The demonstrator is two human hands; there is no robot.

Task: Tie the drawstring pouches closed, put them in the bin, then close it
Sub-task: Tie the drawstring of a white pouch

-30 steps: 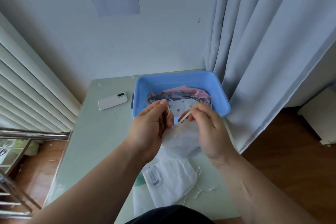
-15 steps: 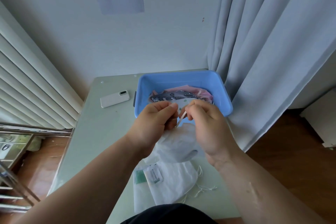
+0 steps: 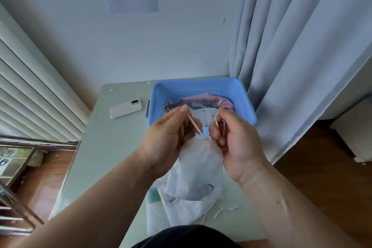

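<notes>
Just before the bin (image 3: pixel 201 86), your left hand (image 3: pixel 167 141) and right hand (image 3: pixel 235 139) each pinch a cord (image 3: pixel 194 125) of the pouch (image 3: pixel 198 167), seemingly limp and light, best held by its cords.

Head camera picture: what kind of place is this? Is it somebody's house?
Probably a room in a home, though I can't be sure. Long pale curtains hang beside a small table, the floor is wood, and a phone lies beside the blue bin.
</notes>
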